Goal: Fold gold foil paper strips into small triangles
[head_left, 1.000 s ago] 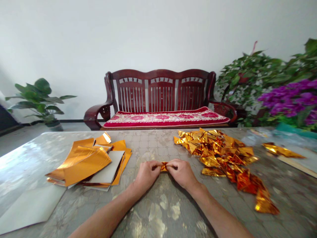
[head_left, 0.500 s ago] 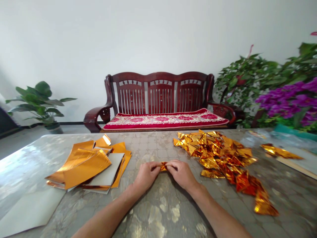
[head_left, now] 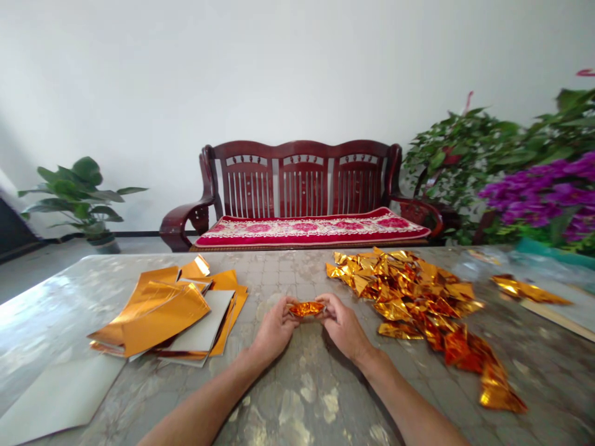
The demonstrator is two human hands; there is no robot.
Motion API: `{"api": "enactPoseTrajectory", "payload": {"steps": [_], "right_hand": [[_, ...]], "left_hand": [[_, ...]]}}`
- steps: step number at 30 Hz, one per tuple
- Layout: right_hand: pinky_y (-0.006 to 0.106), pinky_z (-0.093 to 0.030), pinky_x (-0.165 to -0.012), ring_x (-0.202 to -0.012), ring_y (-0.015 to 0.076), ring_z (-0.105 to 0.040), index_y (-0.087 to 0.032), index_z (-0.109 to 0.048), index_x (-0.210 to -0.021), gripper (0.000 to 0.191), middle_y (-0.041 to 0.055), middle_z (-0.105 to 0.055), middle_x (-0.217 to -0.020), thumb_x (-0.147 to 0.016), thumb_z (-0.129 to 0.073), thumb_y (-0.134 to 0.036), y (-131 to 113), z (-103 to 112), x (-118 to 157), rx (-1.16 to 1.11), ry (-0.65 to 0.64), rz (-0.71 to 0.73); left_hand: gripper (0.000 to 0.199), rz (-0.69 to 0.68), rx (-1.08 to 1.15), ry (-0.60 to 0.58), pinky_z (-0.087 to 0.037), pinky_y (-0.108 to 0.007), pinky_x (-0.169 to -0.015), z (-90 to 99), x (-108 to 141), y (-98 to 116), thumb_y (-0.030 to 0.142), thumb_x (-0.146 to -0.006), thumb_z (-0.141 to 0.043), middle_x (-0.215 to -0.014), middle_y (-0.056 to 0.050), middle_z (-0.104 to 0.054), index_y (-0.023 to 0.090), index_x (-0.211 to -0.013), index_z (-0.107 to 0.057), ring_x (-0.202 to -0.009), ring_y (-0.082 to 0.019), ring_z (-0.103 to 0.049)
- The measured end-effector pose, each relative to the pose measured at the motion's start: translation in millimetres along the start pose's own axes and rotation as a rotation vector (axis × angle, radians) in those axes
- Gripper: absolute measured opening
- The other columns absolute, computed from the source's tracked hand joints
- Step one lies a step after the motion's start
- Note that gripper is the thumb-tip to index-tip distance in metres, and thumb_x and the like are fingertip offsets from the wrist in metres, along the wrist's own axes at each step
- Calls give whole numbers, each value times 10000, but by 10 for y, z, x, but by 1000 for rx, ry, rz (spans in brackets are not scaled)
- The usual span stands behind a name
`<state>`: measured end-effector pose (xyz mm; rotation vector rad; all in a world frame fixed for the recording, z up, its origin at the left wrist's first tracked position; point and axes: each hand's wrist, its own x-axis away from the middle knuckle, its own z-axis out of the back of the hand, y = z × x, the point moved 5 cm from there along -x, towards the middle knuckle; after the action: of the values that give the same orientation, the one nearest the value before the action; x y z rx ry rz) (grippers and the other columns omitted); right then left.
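A small folded piece of shiny gold foil paper (head_left: 307,308) is held between both hands over the middle of the table. My left hand (head_left: 274,325) pinches its left end, and my right hand (head_left: 341,325) grips the right end. Both sets of fingertips partly cover the piece. To the left lies a loose stack of gold foil sheets (head_left: 162,313), some with the pale side up. A heap of folded gold foil pieces (head_left: 400,285) spreads out to the right, trailing toward the near right.
A pale sheet (head_left: 60,393) lies at the near left of the patterned table (head_left: 288,396). Clear plastic wrapping (head_left: 478,263) and a lone gold foil piece (head_left: 530,290) are at the far right. Beyond the table stand a wooden bench (head_left: 302,179) and potted plants.
My hands have moved slightly apart, and more of the gold foil piece shows between them, now wider with a curved, boat-like outline. The view has tilted up slightly.
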<state>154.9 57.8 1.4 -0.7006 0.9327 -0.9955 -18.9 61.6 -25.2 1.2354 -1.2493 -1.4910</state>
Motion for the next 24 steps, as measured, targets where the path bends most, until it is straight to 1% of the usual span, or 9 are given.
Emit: {"api": "enactPoseTrajectory", "payload": {"steps": [4,6,9,13,17,19,21,24], "right_hand": [[338,-516,-923,-1074,195,-676,-222,-505,-1270,569,51,-726,-1153,-728,-437,-64,52,-24,3,5,14,14],[346,-512,-953,-1118,196,-661,-222,-507,-1293,595,59,-715,-1188,-724,-445,-61,81,-32,-1,14,16,15],[349,-514,-966,-1105,197,-669,-215,-525,-1300,593,66,-717,-1184,-731,-455,-67,134,-38,-12,27,32,4],[346,-530,-938,-1073,198,-683,-203,-536,-1309,577,81,-723,-1161,-752,-457,-80,177,-29,-22,56,70,-5],[343,-559,-843,-864,186,-725,-199,-565,-1281,555,86,-734,-1123,-743,-485,-86,158,-11,-30,140,88,-32],[342,-565,-812,-810,183,-723,-193,-581,-1263,537,88,-736,-1112,-743,-497,-91,130,-12,-34,162,75,-39],[348,-564,-825,-854,197,-723,-188,-594,-1249,500,90,-738,-1106,-762,-508,-111,101,-17,-37,147,67,-37],[363,-551,-876,-954,218,-713,-189,-603,-1240,446,85,-742,-1098,-802,-524,-159,77,-28,-36,99,79,-25]], "left_hand": [[429,8,43,9,-547,-302,-816,8,4,-41,-13,-696,-501,-1057,-69,-728,201,-1068,-502,-948,-177,-711],[460,9,58,3,-548,-291,-817,4,4,-53,-24,-694,-483,-1090,-75,-720,201,-1095,-485,-950,-166,-711],[490,18,56,3,-549,-271,-793,5,-5,-67,-26,-692,-471,-1099,-80,-714,193,-1131,-473,-926,-155,-712],[515,38,42,48,-552,-257,-761,41,-32,-90,1,-702,-497,-1089,-85,-703,181,-1182,-461,-890,-146,-707],[534,95,9,117,-541,-226,-672,92,-49,-122,47,-697,-575,-1066,-68,-686,178,-1203,-469,-780,-122,-692],[527,105,-5,130,-523,-213,-620,98,-48,-113,80,-704,-611,-1032,-54,-688,176,-1203,-472,-686,-98,-667],[510,101,7,134,-512,-210,-595,93,-43,-86,123,-713,-645,-983,-40,-694,172,-1190,-474,-628,-85,-644],[503,109,77,149,-511,-218,-587,85,-32,-49,205,-715,-692,-923,-30,-693,173,-1167,-473,-656,-111,-663]]}}
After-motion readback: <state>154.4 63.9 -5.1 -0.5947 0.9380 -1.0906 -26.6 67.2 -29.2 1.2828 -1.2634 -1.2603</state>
